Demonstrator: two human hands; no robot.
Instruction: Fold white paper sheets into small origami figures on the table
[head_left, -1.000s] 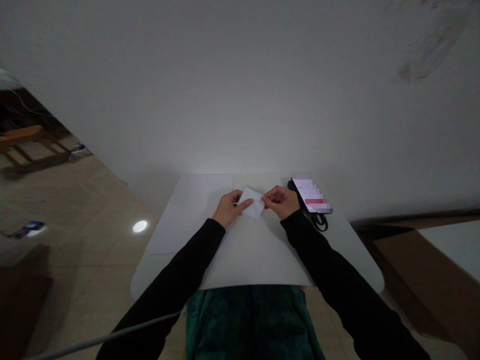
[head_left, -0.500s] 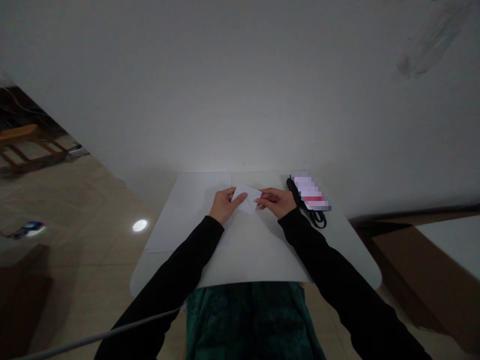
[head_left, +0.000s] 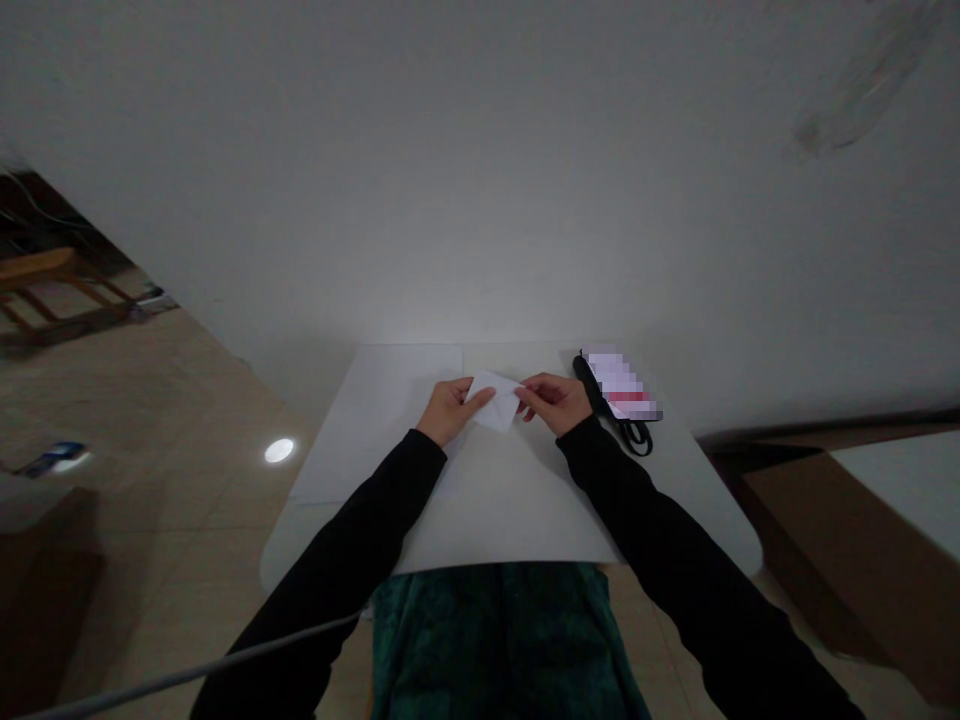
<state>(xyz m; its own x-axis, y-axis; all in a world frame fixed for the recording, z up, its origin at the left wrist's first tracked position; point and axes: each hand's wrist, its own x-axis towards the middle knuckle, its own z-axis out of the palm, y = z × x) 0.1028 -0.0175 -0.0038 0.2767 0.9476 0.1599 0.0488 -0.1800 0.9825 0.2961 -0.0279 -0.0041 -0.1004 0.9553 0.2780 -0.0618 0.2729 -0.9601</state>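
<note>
Paper [head_left: 495, 412]: it is sitting between the two hands near the middle of the table [head_left: 517, 520], small, white and folded, with creases showing on its upper face (whether its underside is touching the tabletop, I cannot tell).
Left hand [head_left: 448, 410]: it is gripping the paper's left side, the thumb pressing flat on top and the fingers partly hidden behind.
Right hand [head_left: 561, 403]: it is pinching the paper's right corner between thumb and forefinger, the other fingers curling beneath.
Sleeves [head_left: 360, 550]: both are black, reaching down to the wrists, and the forearms are slanting inward over the table.
Sheets [head_left: 375, 415]: they are lying flat on the table's left part, white and plain, with the left hand hovering over their right side.
Phone [head_left: 624, 388]: it is lying tilted on the right, just beyond the right wrist, its bright screen showing blurred blocks and a red bar.
Strap [head_left: 639, 438]: it is looping, black, on the table below the phone.
Wall [head_left: 480, 200]: it is rising behind the table, pale grey, with a scuffed patch at upper right.
Floor [head_left: 202, 480]: it is showing tiles at left, where a stool [head_left: 37, 268] is standing well apart.
Cable [head_left: 202, 668]: it is running across the left sleeve, grey.
</note>
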